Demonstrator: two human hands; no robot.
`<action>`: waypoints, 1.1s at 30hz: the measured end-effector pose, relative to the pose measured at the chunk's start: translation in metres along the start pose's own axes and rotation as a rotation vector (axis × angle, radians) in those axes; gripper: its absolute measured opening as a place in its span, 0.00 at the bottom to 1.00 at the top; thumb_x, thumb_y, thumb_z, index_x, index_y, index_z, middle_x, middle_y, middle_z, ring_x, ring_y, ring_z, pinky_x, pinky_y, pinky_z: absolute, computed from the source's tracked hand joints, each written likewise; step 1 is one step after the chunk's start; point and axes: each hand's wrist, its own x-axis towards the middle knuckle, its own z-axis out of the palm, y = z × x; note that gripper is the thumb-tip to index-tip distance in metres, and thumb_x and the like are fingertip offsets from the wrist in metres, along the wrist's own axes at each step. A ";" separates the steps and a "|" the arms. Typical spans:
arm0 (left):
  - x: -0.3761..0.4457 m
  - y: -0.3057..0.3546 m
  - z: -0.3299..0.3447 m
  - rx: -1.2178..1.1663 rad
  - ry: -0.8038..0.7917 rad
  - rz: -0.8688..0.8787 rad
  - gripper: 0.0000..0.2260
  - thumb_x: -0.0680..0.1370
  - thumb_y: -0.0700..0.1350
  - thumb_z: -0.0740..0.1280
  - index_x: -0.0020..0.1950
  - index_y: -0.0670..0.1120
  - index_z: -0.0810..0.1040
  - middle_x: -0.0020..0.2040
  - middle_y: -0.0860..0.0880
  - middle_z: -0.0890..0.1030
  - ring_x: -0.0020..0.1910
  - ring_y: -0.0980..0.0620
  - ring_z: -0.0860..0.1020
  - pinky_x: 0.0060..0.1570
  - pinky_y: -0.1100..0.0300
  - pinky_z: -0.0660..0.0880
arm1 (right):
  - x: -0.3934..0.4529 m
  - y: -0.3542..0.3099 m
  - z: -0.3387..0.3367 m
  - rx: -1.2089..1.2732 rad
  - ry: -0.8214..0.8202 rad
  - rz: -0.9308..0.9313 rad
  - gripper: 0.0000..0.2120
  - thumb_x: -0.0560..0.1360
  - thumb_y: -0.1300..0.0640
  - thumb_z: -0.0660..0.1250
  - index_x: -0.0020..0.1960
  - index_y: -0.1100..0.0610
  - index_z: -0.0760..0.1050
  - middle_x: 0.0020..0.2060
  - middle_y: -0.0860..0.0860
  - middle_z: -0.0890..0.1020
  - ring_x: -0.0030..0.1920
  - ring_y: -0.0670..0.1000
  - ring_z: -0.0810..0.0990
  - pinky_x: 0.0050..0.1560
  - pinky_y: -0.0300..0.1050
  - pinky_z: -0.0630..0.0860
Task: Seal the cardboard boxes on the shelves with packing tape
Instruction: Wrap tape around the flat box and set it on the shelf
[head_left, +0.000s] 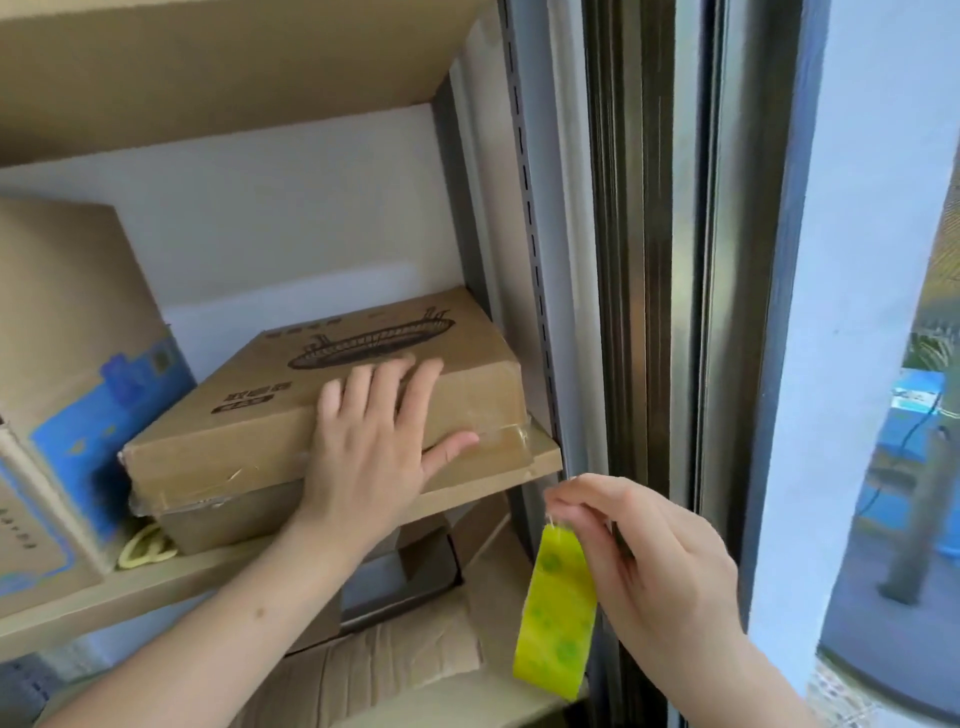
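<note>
- Here, a flat brown cardboard box (332, 395) with a black printed drawing on its lid lies tilted on a beige shelf board (540, 460), stacked on a second carton beneath it.
- Glossy clear tape runs along the box's front lower edge, wrinkled at the corners.
- The left hand (379, 431) lies spread over the box's front edge, fingers straight on the lid, thumb pressed along the taped front face.
- The right hand (644, 566), beside the shelf's slotted metal upright (530, 218), pinches the top of a yellow-green roll of packing tape (558, 608), which hangs down edge-on below the fingertips.
- A taller box with blue print (78, 364) stands to the left.
</note>
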 end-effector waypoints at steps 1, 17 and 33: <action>-0.001 0.001 0.000 -0.012 0.015 -0.015 0.33 0.80 0.69 0.55 0.68 0.43 0.74 0.59 0.42 0.79 0.53 0.41 0.77 0.49 0.48 0.70 | 0.001 0.002 0.006 0.034 0.031 -0.022 0.03 0.79 0.60 0.65 0.51 0.57 0.76 0.42 0.50 0.84 0.45 0.44 0.80 0.51 0.30 0.76; -0.002 0.004 0.005 -0.189 0.097 -0.113 0.31 0.79 0.68 0.56 0.68 0.46 0.76 0.62 0.46 0.79 0.56 0.43 0.76 0.52 0.48 0.68 | 0.028 0.027 0.091 0.450 0.525 0.902 0.04 0.77 0.62 0.69 0.44 0.56 0.78 0.39 0.48 0.85 0.43 0.46 0.84 0.45 0.43 0.79; -0.001 0.005 0.001 -0.250 0.046 -0.113 0.31 0.80 0.68 0.53 0.69 0.45 0.75 0.63 0.45 0.78 0.58 0.43 0.76 0.52 0.48 0.68 | 0.036 0.027 0.099 0.679 0.488 1.024 0.03 0.78 0.66 0.67 0.46 0.61 0.78 0.40 0.52 0.87 0.49 0.47 0.85 0.52 0.49 0.80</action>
